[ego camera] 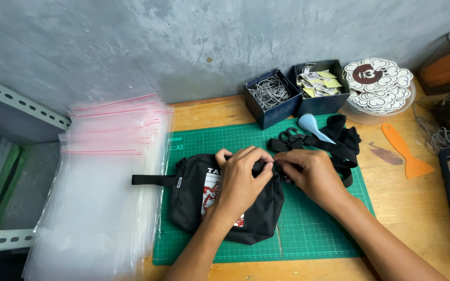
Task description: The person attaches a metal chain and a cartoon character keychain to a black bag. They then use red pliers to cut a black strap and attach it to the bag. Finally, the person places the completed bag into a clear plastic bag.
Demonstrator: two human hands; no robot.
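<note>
One stack of clear zip bags [100, 187] with red seal lines lies at the far left, half over the edge of the wooden surface [417, 208]. One green cutting mat [308, 229] sits just to its right, and one black pouch [256, 218] with a red and white print lies on the mat, a short black loop sticking out of its left end.

Two hands meet at the pouch's top right corner. The left hand [240, 179] comes up from below, palm down over the pouch, fingers curled and pinched shut on the top edge of the pouch. The right hand [313, 174] comes in from the lower right, wrist bent, its grip closed on the same corner, fingertips touching those of the left hand; what small part they pinch there I cannot tell.

One black strap [339, 143] with metal clips lies bunched behind the right hand, one pale blue scoop-shaped tool [311, 125] resting on it. Two dark blue boxes stand at the wall: one of ball chains [271, 93], one of paper tags [319, 83]. One pile of round, cloud-edged stickers [378, 83] follows, then one orange scraper [404, 151].
</note>
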